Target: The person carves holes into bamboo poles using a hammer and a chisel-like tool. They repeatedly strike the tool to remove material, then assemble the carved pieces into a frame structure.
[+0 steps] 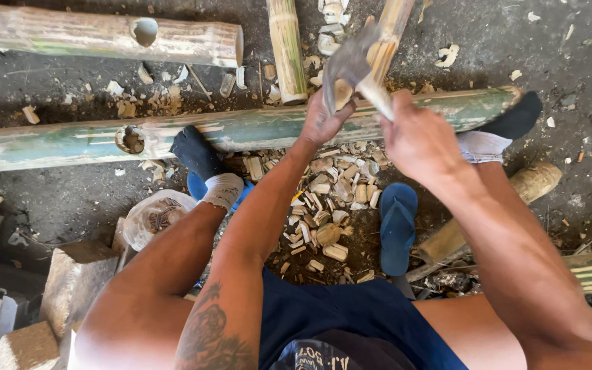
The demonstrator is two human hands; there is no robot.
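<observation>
My left hand (pixel 323 120) grips a small pale bamboo piece (pixel 342 92) against the long green bamboo pole (pixel 241 130) that lies across the ground. My right hand (pixel 416 137) is closed around the wooden handle (pixel 388 41) of a hatchet whose grey blade (pixel 347 62) sits just above the small piece. Both socked feet rest against the green pole, the left foot (pixel 196 154) near a round hole (pixel 130 139) in it, the right foot (pixel 508 123) near its end.
A second pale pole with a hole (pixel 104 34) lies at the back, and a short bamboo stick (pixel 287 48) stands beside it. Wood chips (pixel 327 205) litter the ground between my legs. A blue sandal (pixel 397 226), a plastic bag (pixel 155 216) and stone blocks (pixel 70 281) lie nearby.
</observation>
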